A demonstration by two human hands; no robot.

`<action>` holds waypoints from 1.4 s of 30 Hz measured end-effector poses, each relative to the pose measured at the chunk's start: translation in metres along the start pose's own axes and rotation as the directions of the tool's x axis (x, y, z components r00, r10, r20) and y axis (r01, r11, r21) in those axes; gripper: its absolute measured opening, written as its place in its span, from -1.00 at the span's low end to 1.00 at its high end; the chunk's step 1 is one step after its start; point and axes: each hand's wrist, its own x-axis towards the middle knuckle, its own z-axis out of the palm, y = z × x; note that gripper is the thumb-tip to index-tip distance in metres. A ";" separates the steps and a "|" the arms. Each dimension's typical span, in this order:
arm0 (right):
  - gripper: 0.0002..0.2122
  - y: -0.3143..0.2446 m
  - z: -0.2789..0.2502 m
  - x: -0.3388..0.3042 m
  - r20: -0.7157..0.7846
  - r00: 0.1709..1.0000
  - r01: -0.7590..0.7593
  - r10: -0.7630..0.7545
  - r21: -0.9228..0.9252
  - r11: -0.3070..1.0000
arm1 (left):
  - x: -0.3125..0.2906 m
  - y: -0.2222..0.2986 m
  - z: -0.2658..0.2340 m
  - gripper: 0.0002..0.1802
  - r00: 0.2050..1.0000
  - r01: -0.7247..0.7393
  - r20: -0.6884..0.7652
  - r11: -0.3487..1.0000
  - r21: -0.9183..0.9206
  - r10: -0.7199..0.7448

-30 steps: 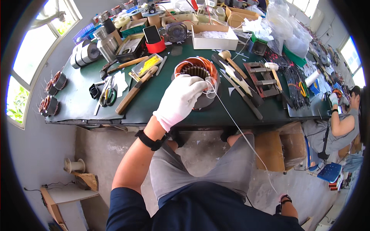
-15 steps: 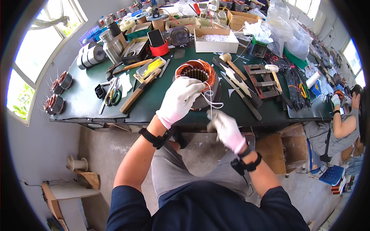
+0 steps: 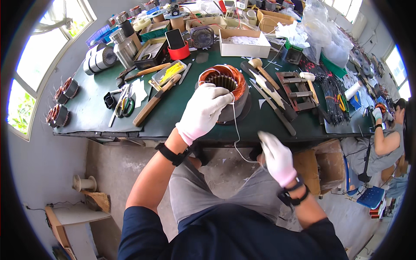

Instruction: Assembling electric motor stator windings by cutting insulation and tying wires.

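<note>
A motor stator [image 3: 239,82] with a thick ring of copper windings stands near the bench's front edge, its slotted bore facing up. My left hand [image 3: 206,108], in a white glove, is closed on the near rim of the windings and hides part of it. From beside its fingertips a thin white cord [image 3: 235,125] runs down past the bench edge and bends toward my right hand [image 3: 278,158]. This gloved hand is off the bench, above my right thigh. Its fingers are slightly blurred, closed around the cord's lower end; the exact grip is partly hidden.
Left of the stator lie a wooden-handled tool [image 3: 156,102], scissors [image 3: 125,106] and a yellow-filled tray [image 3: 172,73]. To its right are long flat bars [image 3: 275,108], a mallet [image 3: 264,71] and a metal frame [image 3: 297,91]. A white box [image 3: 244,43] stands behind. A co-worker [image 3: 388,138] sits far right.
My right hand has moved right and down, away from the stator. The cord's loops beside the windings have drawn out into one long strand. My left hand stays on the rim.
</note>
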 end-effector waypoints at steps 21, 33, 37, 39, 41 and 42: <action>-0.69 -0.063 0.022 0.096 -0.104 0.993 0.117 -0.056 0.788 0.604 | -0.002 -0.007 0.022 -0.72 0.983 -0.017 -0.182 0.999 0.043 0.025; -0.89 -0.049 0.009 0.082 -0.061 0.923 0.378 -0.379 0.321 0.868 | 0.002 0.015 0.027 -0.61 0.981 0.163 -0.124 0.978 0.129 -0.147; -0.75 -0.052 -0.032 0.044 -0.084 0.929 0.369 -0.360 0.152 0.917 | -0.001 0.007 0.016 -0.65 0.981 0.168 -0.111 0.981 0.096 -0.157; -0.72 -0.033 -0.039 0.034 -0.072 0.987 0.155 -0.141 0.254 0.955 | 0.003 0.005 0.008 -0.64 0.985 0.164 -0.063 0.986 0.025 -0.162; -0.67 0.003 -0.032 0.048 0.069 0.996 -0.069 0.060 0.136 0.988 | 0.003 -0.001 0.000 -0.65 0.987 0.152 -0.045 0.988 0.007 -0.152; -0.63 0.011 -0.034 0.053 0.189 0.962 -0.210 0.195 0.063 0.976 | 0.002 -0.006 -0.001 -0.65 0.989 0.144 -0.027 0.990 -0.011 -0.144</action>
